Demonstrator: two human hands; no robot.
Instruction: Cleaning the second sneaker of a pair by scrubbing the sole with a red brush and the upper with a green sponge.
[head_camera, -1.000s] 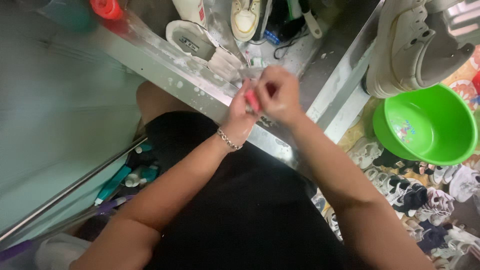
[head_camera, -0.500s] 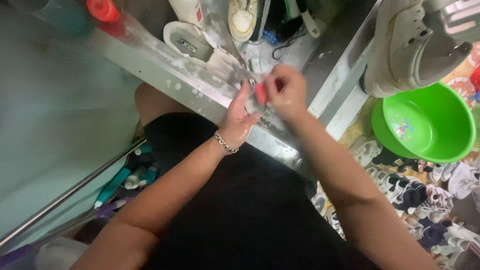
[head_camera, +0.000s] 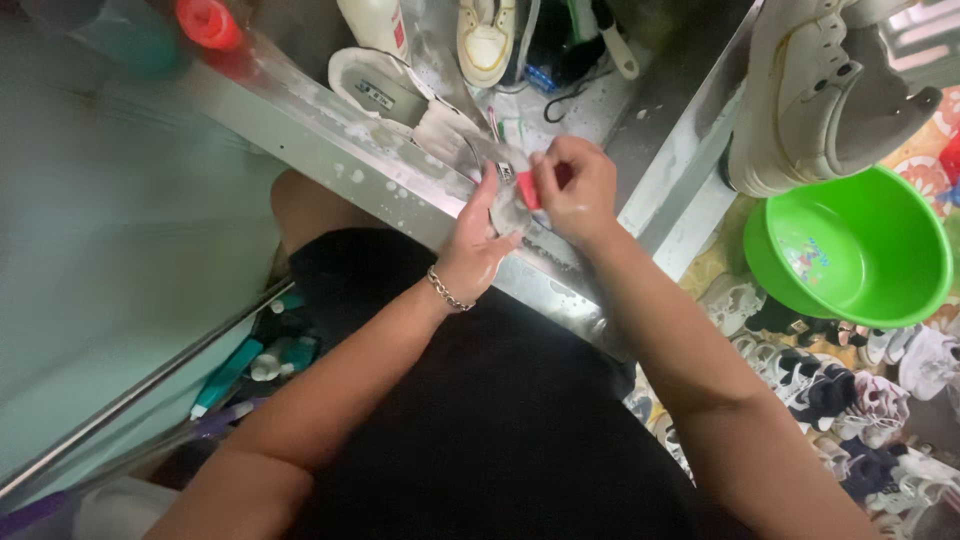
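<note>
Fingers of the right hand (head_camera: 578, 190) are pinching a small red object (head_camera: 531, 190), probably a brush or scrubber, and pressing it against a pale, soapy item (head_camera: 505, 185) that the left hand (head_camera: 478, 245) is cradling from below, likely to steady it. Both hands are meeting over the wet metal sink edge (head_camera: 330, 150), wrists bent inward. A white sneaker (head_camera: 810, 100) is sitting above a green basin (head_camera: 850, 250) on the right.
</note>
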